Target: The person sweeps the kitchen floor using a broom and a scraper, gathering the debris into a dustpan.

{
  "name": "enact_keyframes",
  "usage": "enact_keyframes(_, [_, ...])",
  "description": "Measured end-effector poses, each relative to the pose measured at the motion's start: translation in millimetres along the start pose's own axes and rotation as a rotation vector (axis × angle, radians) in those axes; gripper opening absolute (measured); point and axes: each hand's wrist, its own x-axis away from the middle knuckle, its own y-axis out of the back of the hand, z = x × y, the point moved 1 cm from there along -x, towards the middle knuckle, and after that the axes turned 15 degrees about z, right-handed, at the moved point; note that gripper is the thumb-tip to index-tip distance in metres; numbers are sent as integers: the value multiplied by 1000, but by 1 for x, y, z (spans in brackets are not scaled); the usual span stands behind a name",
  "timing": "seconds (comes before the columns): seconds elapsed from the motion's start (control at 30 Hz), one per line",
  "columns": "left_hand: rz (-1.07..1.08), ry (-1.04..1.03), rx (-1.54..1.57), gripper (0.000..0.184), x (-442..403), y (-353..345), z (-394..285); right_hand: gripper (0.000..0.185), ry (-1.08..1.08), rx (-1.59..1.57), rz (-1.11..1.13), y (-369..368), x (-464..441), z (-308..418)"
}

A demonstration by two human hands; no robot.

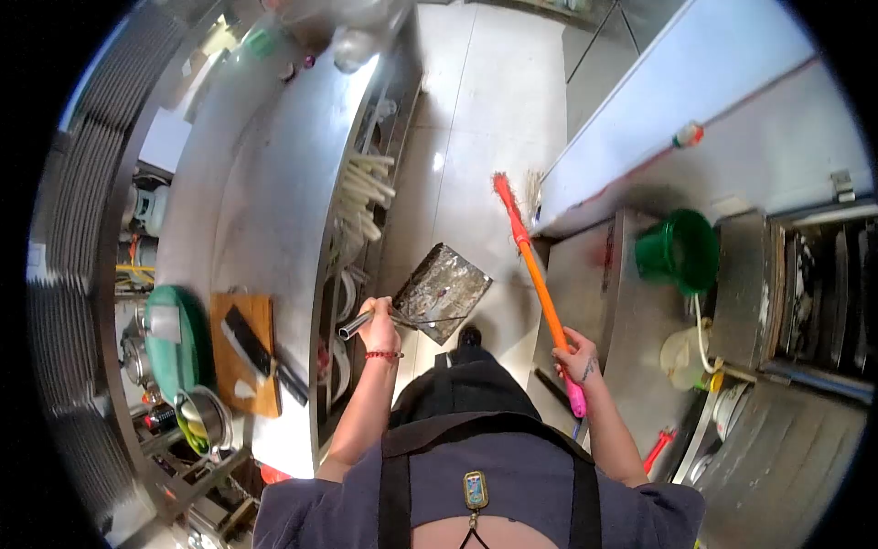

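Left hand [375, 325]: forearm reaching forward, wrist ringed by a red beaded bracelet [383, 354]; fingers wrapped about a metal tube handle [355, 327], its open end pointing toward the steel counter [265, 192].
Right hand [578, 357]: forearm extended forward, fingers closed around the broom [538, 279] low on its shaft, just above the pink end grip [575, 401].
Broom: slim orange shaft, smooth; red head [508, 203], frayed and bristly at the tip.
Dustpan [442, 291]: flat, roughly square pan, dark-edged, surface mottled grey and brown.
Floor [489, 101]: pale, glossy tiles with thin joints.
Position, dustpan: ahead of the left hand and to its right, near the shoe [470, 336]; contact with the floor cannot be told.
Position, broom: slanting forward and leftward from the right hand, head well beyond both hands, past the dustpan's far right side.
Bucket [677, 252]: green, round-mouthed, on the right-hand steel worktop [585, 265].
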Motion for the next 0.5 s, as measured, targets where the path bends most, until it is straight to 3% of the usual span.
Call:
enact_keyframes(0.23, [-14,53,12,26,-99,-117,-24,58,9,-139,-31,28,-149,121])
enact_keyframes(0.37, [142,46,25,27,-179,-146,1,58,106,-141,105,43,-223,145])
enact_keyframes(0.5, [175,50,-56,23,-277,-218,6,58,37,-59,-35,60,-256,186])
